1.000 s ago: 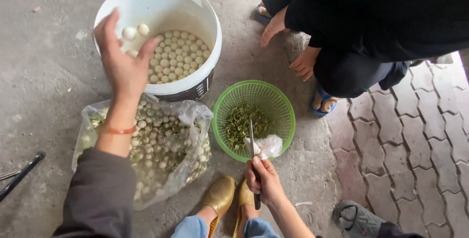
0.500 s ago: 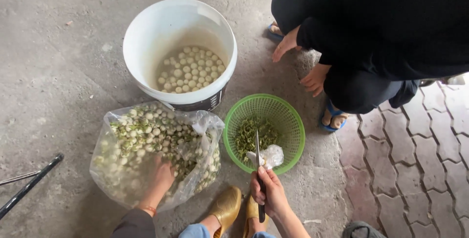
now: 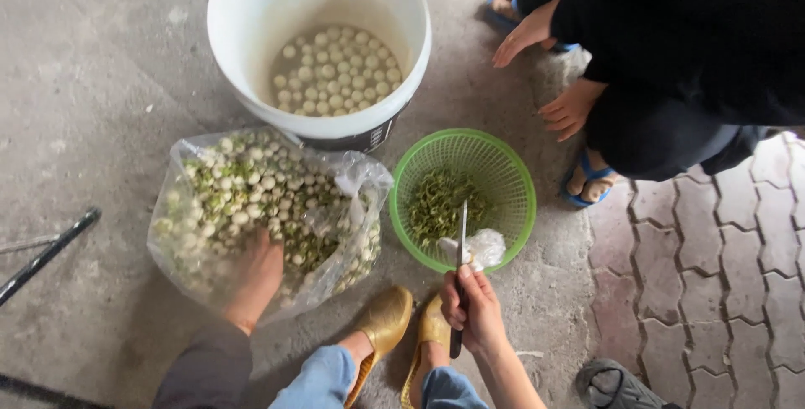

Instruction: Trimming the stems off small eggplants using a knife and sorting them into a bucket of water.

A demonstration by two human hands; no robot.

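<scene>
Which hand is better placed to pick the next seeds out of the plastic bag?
Left, probably. The left hand is already inside the bag, its fingers on the seeds. The right hand is off to the side by the green basket, closed around a knife.

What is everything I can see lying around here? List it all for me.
bucket: one, white, top centre, pale round seeds inside
plastic bag: one, clear, left of centre, full of greenish-white seeds
basket: one, green mesh, centre, green scraps inside
knife: one, thin blade over the basket
crumpled plastic: one, whitish, at the basket's near rim
black rod: one, left edge
other person: one, dark clothes, blue sandals, crouching top right
yellow shoes: two, bottom centre
left hand: reaching into the plastic bag
right hand: gripping the knife handle
</scene>
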